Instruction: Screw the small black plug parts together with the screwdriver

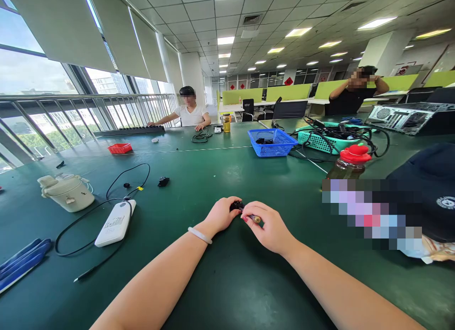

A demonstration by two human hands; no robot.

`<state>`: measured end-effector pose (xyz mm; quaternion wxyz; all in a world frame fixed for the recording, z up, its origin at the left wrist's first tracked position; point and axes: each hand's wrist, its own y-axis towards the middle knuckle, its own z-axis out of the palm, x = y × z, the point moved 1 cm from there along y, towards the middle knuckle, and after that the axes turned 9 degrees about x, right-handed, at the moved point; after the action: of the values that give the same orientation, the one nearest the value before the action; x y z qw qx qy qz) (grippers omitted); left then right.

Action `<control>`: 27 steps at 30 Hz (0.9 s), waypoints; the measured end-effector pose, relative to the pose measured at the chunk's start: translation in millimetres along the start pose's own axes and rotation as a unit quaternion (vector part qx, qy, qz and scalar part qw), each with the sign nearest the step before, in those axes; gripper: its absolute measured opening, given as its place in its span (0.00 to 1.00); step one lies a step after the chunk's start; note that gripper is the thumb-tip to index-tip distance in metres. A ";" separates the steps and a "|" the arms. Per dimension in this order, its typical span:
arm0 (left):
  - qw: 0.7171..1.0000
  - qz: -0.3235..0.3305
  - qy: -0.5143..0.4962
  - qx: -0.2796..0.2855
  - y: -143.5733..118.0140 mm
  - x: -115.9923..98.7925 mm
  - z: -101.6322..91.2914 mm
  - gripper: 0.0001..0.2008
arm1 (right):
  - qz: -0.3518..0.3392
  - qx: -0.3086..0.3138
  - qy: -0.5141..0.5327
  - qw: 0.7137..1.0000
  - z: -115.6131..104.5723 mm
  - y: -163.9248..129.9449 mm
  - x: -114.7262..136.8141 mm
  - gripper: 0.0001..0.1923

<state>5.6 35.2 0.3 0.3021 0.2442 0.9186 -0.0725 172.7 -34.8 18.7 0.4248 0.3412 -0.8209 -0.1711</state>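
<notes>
Close in front of me, my left hand (223, 214) is closed around a small black part (235, 206) at the table's surface. Its exact kind is hidden by the fingers. My right hand (269, 229) pinches a slim screwdriver-like tool (255, 219) with a gold-coloured end. The tool points left toward the black part, but its tip is hidden, so I cannot tell whether they touch. Further left lie another small black piece (163, 181) and a white power bank (116, 223) with a black cable around it.
On the green table (199, 171) stand a beige bottle (69, 192), a red tray (120, 148), a blue basket (272, 142), a teal basket (316, 141) of cables and a red-lidded jar (350, 161). Blue gloves (24, 263) lie left, a dark cap (426, 187) right. Two people sit across.
</notes>
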 end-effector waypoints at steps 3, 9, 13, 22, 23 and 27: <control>1.000 -0.003 0.001 0.001 0.1 0.8 0.7 0.19 | 0.004 0.002 0.002 1.000 -0.3 0.6 0.2 0.08; 1.000 0.000 0.004 -0.002 0.0 0.5 0.4 0.19 | 0.007 0.006 0.000 1.000 -0.2 1.3 0.1 0.08; 1.000 0.004 0.001 -0.003 0.6 0.7 0.5 0.18 | 0.008 0.007 -0.001 1.000 0.5 0.2 -1.5 0.07; 1.000 -0.003 0.009 -0.001 -0.9 -0.7 -0.8 0.19 | 0.006 0.006 -0.004 1.000 0.5 1.1 0.0 0.07; 1.000 -0.003 0.008 -0.001 -1.1 -1.1 -0.8 0.19 | 0.006 0.006 -0.003 1.000 0.4 1.2 0.1 0.08; 1.000 -0.002 0.007 -0.002 -1.2 -1.3 -0.1 0.19 | 0.002 0.011 -0.011 1.000 0.1 0.4 0.0 0.08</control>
<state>5.8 33.7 1.1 0.2957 0.2421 0.9215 -0.0699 172.4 -34.5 18.9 0.4123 0.3428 -0.8279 -0.1647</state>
